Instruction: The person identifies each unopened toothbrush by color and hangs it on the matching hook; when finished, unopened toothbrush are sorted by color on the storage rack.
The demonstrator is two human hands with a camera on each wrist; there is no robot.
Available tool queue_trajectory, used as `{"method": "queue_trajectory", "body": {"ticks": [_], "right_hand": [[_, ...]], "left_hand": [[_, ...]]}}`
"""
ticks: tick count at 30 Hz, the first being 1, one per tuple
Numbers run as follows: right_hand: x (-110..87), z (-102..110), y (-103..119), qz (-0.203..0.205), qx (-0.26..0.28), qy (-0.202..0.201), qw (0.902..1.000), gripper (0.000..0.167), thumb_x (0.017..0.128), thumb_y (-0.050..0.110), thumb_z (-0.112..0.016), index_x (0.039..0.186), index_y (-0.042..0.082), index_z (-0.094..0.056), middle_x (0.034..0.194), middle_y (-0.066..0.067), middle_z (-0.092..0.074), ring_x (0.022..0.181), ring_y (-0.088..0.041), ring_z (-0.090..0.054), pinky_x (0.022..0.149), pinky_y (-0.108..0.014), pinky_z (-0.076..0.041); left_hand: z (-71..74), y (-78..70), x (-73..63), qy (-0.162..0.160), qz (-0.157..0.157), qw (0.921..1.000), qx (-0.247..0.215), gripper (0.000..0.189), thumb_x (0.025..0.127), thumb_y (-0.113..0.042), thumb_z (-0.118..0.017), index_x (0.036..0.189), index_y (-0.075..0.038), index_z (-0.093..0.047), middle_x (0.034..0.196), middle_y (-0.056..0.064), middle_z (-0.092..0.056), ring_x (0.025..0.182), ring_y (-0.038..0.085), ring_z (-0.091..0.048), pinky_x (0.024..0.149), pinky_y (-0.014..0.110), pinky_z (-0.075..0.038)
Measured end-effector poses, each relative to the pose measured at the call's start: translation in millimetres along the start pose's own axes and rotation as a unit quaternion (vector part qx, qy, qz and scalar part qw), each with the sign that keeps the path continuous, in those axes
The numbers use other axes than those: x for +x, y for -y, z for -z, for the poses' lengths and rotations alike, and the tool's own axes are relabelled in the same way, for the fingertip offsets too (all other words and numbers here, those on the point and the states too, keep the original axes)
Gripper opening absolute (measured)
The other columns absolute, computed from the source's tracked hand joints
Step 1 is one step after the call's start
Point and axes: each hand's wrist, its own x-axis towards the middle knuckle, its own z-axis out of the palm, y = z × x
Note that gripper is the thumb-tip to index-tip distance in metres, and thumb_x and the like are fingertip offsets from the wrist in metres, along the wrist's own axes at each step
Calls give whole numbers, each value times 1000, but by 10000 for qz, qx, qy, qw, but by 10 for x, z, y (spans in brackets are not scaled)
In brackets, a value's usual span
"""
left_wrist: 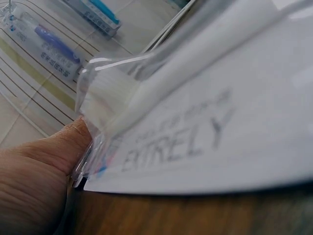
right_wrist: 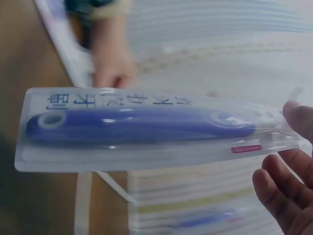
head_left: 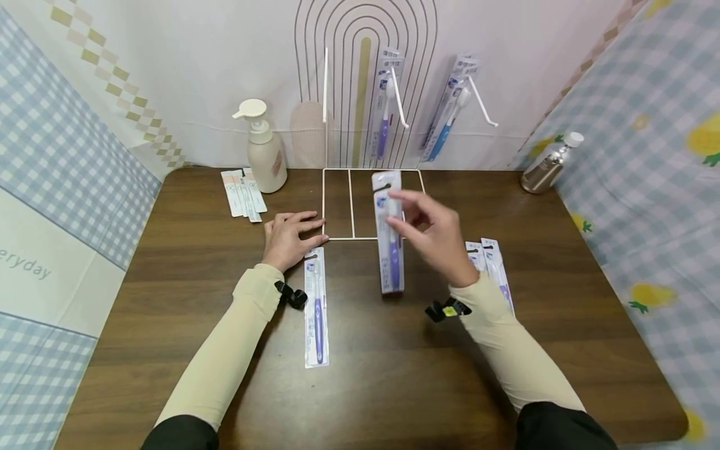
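My right hand (head_left: pixel 430 228) pinches a purple toothbrush in a clear blister pack (head_left: pixel 389 250) between thumb and fingers, near its upper end. The pack is raised over the table, with its purple handle in the right wrist view (right_wrist: pixel 142 125). My left hand (head_left: pixel 289 239) rests on the table, fingers extended to the left edge of a white wire rack's base (head_left: pixel 337 239). Just below its thumb lies another packaged purple toothbrush (head_left: pixel 317 312), whose brush head fills much of the left wrist view. From the rack's hooks hang packs with a purple toothbrush (head_left: pixel 384 119) and a blue toothbrush (head_left: pixel 441 128).
A cream pump bottle (head_left: pixel 267 159) stands at the back left beside several small flat packets (head_left: pixel 242 194). Further packaged toothbrushes (head_left: pixel 495 265) lie partly behind my right forearm. A silver bottle with a white cap (head_left: pixel 542 172) stands at the back right. A third hook (head_left: pixel 325 87) rises on the left.
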Motion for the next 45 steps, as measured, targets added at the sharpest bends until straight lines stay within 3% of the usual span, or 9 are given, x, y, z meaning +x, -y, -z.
{"method": "queue_trajectory", "body": {"ticks": [6,12,23,37,45], "right_hand": [[364,265,160,347,-433,-666,9962,44,88,0,-85,131,6,-73,93,-11,-73,62,-12,-58,60,-19,-49],[563,332,177,222,-547,-876,9944,43,91,7,-85,133,11,-73,97,-11,-69,61,-12,-52,59,-20,-44],[852,183,-166,-399,-220,-918,9947,43,90,4,-85,131,6,-73,99,-13,-72,61,-13,-44,57,-24,-34],[1453,34,-625,-979,233,-1101,9888,42,92,12,-85,131,6,-71,100,-7,-73,63,-11,-47,62,-25,-39],[1597,33,-767,-1074,211,-1121,9877,43,92,14,-85,132,8,-70,105,-9,-73,62,-10,-48,62,-26,-41]], "left_hand": [[13,13,3,36,19,10000,2,49,94,-48,-79,139,-30,-72,154,-5,-57,137,31,-43,110,56,-21],[3,20,0,11,-21,10000,-32,48,93,-48,-80,138,-29,-73,153,-4,-58,136,31,-44,110,56,-22],[-13,29,8,-24,-63,10000,-19,48,93,-49,-80,137,-30,-74,152,-6,-59,135,29,-45,109,55,-23],[-7,28,-28,-30,-24,10000,8,48,93,-50,-79,137,-32,-73,153,-6,-59,135,28,-44,109,54,-23],[-1,15,-17,16,-17,10000,3,48,94,-50,-79,138,-32,-73,153,-6,-58,136,28,-44,110,54,-23]]}}
